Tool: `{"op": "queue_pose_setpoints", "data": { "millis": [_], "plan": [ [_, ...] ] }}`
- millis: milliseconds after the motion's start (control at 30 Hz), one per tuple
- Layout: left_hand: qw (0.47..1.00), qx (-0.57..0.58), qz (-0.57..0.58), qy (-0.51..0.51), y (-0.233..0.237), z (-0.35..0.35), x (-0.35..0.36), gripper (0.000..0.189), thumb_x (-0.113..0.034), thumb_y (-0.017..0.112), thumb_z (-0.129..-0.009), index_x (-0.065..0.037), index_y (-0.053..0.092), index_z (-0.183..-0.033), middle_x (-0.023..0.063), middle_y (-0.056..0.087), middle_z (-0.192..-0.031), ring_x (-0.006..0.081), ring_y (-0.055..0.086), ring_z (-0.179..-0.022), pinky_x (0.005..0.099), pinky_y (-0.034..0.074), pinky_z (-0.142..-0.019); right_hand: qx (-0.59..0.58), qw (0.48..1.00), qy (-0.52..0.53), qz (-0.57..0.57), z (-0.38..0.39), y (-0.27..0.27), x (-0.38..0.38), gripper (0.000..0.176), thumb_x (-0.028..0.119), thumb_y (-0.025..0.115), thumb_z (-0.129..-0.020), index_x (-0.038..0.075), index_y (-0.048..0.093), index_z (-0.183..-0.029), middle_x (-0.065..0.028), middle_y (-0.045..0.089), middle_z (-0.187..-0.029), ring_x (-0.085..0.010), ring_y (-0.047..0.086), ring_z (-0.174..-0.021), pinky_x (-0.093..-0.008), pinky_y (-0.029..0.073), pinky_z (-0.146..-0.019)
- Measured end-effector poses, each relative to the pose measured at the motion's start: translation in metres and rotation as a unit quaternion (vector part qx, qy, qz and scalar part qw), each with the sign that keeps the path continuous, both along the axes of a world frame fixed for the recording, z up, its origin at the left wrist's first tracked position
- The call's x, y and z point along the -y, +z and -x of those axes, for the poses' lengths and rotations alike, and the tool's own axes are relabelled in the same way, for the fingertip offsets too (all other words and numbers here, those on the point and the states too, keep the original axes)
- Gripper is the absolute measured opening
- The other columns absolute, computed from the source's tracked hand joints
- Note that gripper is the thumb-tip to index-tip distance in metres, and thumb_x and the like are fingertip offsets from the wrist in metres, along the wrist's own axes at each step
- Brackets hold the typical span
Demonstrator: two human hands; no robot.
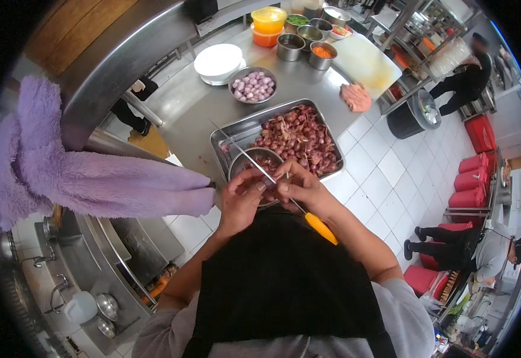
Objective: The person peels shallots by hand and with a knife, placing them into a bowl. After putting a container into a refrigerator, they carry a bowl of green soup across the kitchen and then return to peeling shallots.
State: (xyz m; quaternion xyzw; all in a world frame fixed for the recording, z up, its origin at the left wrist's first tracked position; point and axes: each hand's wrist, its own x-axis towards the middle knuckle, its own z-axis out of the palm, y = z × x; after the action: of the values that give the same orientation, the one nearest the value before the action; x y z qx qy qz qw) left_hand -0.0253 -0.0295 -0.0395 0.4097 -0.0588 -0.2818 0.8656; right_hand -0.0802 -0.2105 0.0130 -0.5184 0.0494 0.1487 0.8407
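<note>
My right hand (306,190) is closed around a long knife (321,228) with a yellow handle. Its thin blade slants up and left across my fingers. Pinched in the fingertips of my left hand (241,201) is a small purple shallot (267,182), partly covered by the fingers and the blade. Both hands meet over a steel bowl (235,167) with reddish skins inside, set at the near edge of a metal tray (217,138). Unpeeled red shallots (299,137) fill much of that tray. Beyond it stands a bowl of peeled shallots (253,86).
White plates (219,61), orange and yellow tubs (269,21), steel containers (290,46) and a white cutting board (365,59) occupy the steel table (180,104). A pink cloth (356,97) lies at its edge. Purple towels (123,179) hang left. Two people work at right, near a bin (412,116).
</note>
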Motion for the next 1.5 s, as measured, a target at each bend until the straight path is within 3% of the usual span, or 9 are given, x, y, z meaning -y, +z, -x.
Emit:
{"op": "queue_pose_setpoints", "data": {
  "millis": [67,367,733,833,1000,1067,1133,1167,1500],
  "plan": [
    [0.999,-0.045,0.024,-0.007,0.002,-0.001,0.0,0.026,0.003,0.062,-0.09,0.001,0.059,-0.115,0.0086,0.066,-0.107,0.0168,0.064,-0.097,0.0311,0.054,-0.082,-0.052,0.997,0.012,-0.058,0.0,0.001,0.001,0.029,0.029,0.07,-0.09,0.014,0.05,-0.105,0.0023,0.054,-0.078,-0.0071,0.049,-0.065,-0.0214,0.033,-0.052],
    [1.0,-0.001,0.011,-0.013,-0.002,-0.004,-0.003,0.02,0.0,0.062,-0.092,-0.002,0.058,-0.112,0.0103,0.065,-0.107,0.0181,0.064,-0.094,0.0335,0.053,-0.076,-0.078,0.996,-0.015,-0.037,-0.008,-0.008,0.004,0.03,0.031,0.07,-0.09,0.013,0.051,-0.105,0.0019,0.053,-0.078,-0.009,0.05,-0.064,-0.0212,0.034,-0.051],
    [0.995,-0.075,0.063,0.027,-0.009,-0.012,-0.015,0.025,-0.003,0.062,-0.093,-0.001,0.057,-0.118,0.012,0.066,-0.109,0.0187,0.063,-0.094,0.0331,0.051,-0.078,-0.091,0.996,-0.018,0.011,-0.009,-0.059,0.012,0.024,0.025,0.066,-0.094,0.012,0.051,-0.108,-0.0009,0.057,-0.079,-0.0094,0.05,-0.058,-0.0222,0.034,-0.049],
    [0.995,-0.084,0.05,0.03,0.0,-0.01,-0.015,0.025,-0.005,0.061,-0.094,0.001,0.058,-0.119,0.0122,0.066,-0.108,0.0183,0.062,-0.094,0.0332,0.051,-0.08,-0.115,0.993,-0.015,0.01,-0.004,-0.049,0.015,0.03,0.025,0.066,-0.094,0.013,0.052,-0.117,-0.0008,0.057,-0.081,-0.0093,0.05,-0.061,-0.0224,0.035,-0.051],
    [0.995,-0.073,0.07,0.002,0.0,-0.008,-0.012,0.027,-0.008,0.058,-0.096,0.002,0.057,-0.121,0.013,0.065,-0.113,0.0197,0.062,-0.096,0.0345,0.051,-0.083,0.004,0.996,0.011,0.09,0.009,-0.01,0.006,0.046,0.02,0.064,-0.095,0.016,0.045,-0.137,-0.0002,0.059,-0.086,-0.0081,0.053,-0.077,-0.0204,0.039,-0.066],
    [0.994,-0.065,0.084,-0.011,0.0,-0.007,-0.008,0.027,-0.008,0.058,-0.097,0.003,0.057,-0.122,0.0131,0.064,-0.115,0.0205,0.062,-0.099,0.0359,0.051,-0.086,-0.013,0.995,0.034,0.088,0.01,0.006,0.003,0.051,0.014,0.065,-0.093,0.013,0.044,-0.139,-0.0021,0.061,-0.098,-0.0091,0.055,-0.086,-0.0235,0.044,-0.076],
    [0.993,-0.087,0.086,-0.003,-0.001,-0.005,-0.008,0.027,-0.006,0.056,-0.097,0.004,0.056,-0.122,0.0125,0.063,-0.117,0.0227,0.061,-0.106,0.0391,0.05,-0.094,0.121,0.983,0.01,0.14,0.011,0.013,-0.006,0.053,0.008,0.068,-0.091,0.009,0.044,-0.138,-0.0045,0.059,-0.112,-0.0108,0.056,-0.094,-0.0273,0.046,-0.086],
    [0.993,-0.086,0.086,-0.004,-0.001,-0.005,-0.008,0.027,-0.006,0.056,-0.097,0.004,0.056,-0.122,0.0125,0.063,-0.117,0.0227,0.061,-0.106,0.0391,0.05,-0.094,0.102,0.985,0.022,0.14,0.012,0.02,-0.006,0.055,0.005,0.069,-0.089,0.005,0.043,-0.138,-0.0062,0.055,-0.125,-0.0121,0.056,-0.101,-0.0291,0.046,-0.092],
    [0.993,-0.057,0.101,-0.039,-0.002,-0.002,-0.009,0.026,-0.003,0.054,-0.097,0.004,0.056,-0.122,0.0136,0.06,-0.121,0.0243,0.06,-0.113,0.0407,0.048,-0.102,0.131,0.976,0.01,0.172,0.017,0.021,-0.008,0.054,0.008,0.071,-0.088,0.005,0.044,-0.135,-0.0082,0.057,-0.124,-0.0134,0.057,-0.104,-0.0308,0.047,-0.091]
  ]
}}
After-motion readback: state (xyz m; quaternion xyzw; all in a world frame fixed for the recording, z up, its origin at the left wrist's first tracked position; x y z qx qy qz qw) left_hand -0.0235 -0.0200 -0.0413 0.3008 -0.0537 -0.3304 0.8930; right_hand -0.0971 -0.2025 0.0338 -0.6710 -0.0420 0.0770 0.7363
